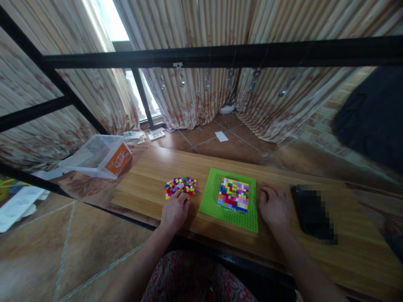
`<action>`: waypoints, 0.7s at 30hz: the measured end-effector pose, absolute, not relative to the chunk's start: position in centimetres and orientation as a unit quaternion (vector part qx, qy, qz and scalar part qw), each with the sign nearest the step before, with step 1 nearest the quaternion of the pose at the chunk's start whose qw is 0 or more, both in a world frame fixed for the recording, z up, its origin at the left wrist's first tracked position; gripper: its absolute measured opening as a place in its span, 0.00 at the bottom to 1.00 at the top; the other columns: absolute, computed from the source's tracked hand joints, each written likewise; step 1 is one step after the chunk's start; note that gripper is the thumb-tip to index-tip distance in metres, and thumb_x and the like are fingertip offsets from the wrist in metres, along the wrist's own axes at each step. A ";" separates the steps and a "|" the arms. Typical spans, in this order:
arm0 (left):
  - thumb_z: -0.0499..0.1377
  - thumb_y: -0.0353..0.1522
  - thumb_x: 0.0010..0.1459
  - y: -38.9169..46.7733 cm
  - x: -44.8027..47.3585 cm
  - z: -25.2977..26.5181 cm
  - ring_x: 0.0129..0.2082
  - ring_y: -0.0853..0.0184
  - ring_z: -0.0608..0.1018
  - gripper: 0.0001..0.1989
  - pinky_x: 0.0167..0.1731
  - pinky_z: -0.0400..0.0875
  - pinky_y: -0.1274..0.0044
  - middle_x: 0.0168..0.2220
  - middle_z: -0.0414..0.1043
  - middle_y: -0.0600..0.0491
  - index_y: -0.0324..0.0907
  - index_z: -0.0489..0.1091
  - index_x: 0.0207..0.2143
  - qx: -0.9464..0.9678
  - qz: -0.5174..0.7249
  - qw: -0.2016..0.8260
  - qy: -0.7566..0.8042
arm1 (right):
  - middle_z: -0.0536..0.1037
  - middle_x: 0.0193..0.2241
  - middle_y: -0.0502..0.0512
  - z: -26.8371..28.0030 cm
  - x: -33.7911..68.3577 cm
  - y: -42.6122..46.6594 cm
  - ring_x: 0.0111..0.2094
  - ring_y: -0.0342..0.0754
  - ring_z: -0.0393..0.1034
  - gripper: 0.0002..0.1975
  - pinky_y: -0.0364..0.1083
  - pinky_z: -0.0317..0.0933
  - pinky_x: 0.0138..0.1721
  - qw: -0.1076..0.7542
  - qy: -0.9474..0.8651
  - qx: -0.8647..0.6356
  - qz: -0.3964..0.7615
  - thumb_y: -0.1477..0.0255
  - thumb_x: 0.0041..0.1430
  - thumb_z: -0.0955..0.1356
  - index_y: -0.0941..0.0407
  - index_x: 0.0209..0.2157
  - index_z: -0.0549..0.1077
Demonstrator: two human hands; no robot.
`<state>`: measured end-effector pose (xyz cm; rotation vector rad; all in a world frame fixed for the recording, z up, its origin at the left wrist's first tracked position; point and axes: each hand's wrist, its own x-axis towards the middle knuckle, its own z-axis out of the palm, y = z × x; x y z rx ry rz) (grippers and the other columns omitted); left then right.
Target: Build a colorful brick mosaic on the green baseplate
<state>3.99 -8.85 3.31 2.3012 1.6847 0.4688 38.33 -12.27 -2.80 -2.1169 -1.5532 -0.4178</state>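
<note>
Loose, small toy bricks (pixel 181 183) in many colours lie in a heap on the wooden board. My left hand (pixel 175 212) is at the heap's near edge, its fingers bent down and drawn together; anything in their grip is hidden. To the right lies a green baseplate (pixel 210 201), bearing a roughly square patch of multicoloured bricks (pixel 233 193) pressed close together. Just past the plate's right edge my right hand (pixel 274 208) rests on the board, apart from the bricks. Its fingers are curled, and I cannot see what is under them.
A dark phone-like object (pixel 310 209), partly pixelated, lies right of my right hand. A clear plastic box (pixel 99 157) with an orange label stands beyond the board's (pixel 141 180) left end. A black metal rail (pixel 201 56) crosses in front of striped curtains (pixel 201 25).
</note>
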 end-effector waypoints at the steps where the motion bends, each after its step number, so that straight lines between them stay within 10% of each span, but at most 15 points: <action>1: 0.52 0.30 0.62 -8.9 4.2 3.4 0.39 0.63 0.75 0.08 0.39 0.67 0.74 0.38 0.74 0.49 0.42 0.71 0.37 0.791 0.167 0.131 0.574 | 0.76 0.41 0.63 -2.7 38.3 -12.3 0.42 0.55 0.65 0.14 0.53 0.57 0.46 0.240 -0.566 -0.774 -0.150 0.71 0.60 0.60 0.60 0.40 0.75; 21: 0.49 0.28 0.64 -7.9 13.8 5.7 0.37 0.65 0.77 0.10 0.39 0.70 0.75 0.39 0.74 0.50 0.43 0.70 0.42 0.869 0.153 0.189 0.430 | 0.75 0.43 0.62 -2.1 37.7 -12.2 0.43 0.54 0.64 0.14 0.52 0.57 0.45 0.259 -0.550 -0.783 -0.131 0.71 0.60 0.60 0.59 0.40 0.76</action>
